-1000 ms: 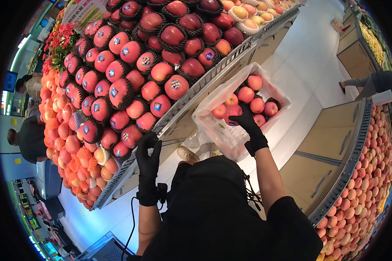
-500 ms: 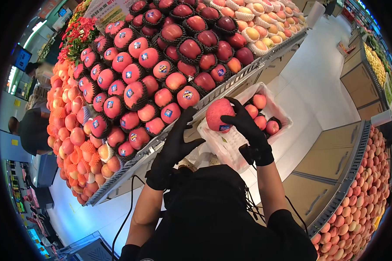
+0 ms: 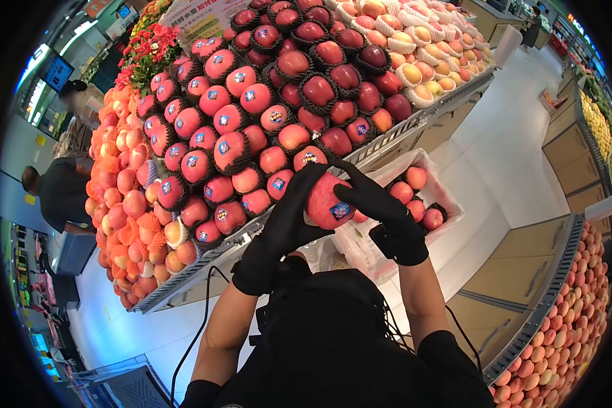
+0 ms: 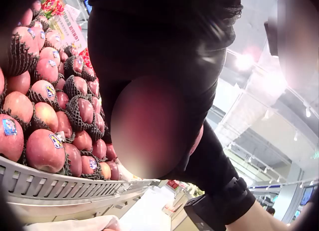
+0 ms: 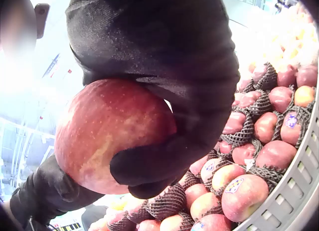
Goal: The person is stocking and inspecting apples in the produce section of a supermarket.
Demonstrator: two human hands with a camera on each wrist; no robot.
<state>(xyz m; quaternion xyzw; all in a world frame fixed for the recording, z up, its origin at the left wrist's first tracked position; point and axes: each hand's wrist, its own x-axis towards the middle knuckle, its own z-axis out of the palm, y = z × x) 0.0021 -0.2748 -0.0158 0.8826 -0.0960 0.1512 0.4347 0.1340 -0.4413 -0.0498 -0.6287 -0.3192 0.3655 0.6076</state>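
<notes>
A large red apple (image 3: 328, 202) with a blue sticker is held between both black-gloved hands, in front of the sloping apple display. The left hand (image 3: 283, 221) curls round its left side. From the right, the right hand (image 3: 386, 216) grips it with curled fingers, seen close up as the right hand (image 5: 159, 76) around the apple (image 5: 107, 133) in the right wrist view. In the left wrist view a blurred patch covers the held fruit beneath the dark glove (image 4: 159, 46).
Below the display's grey slatted rim (image 3: 415, 122) stands a lined crate (image 3: 449, 197) with several apples. Netted apples (image 3: 228, 153) fill the display. A curved peach stand (image 3: 557, 333) lies at the right; people are at the far left.
The right hand has lifted the apple out of the crate and moved it left, towards the display. The left hand has come up from the left and now holds the apple too.
</notes>
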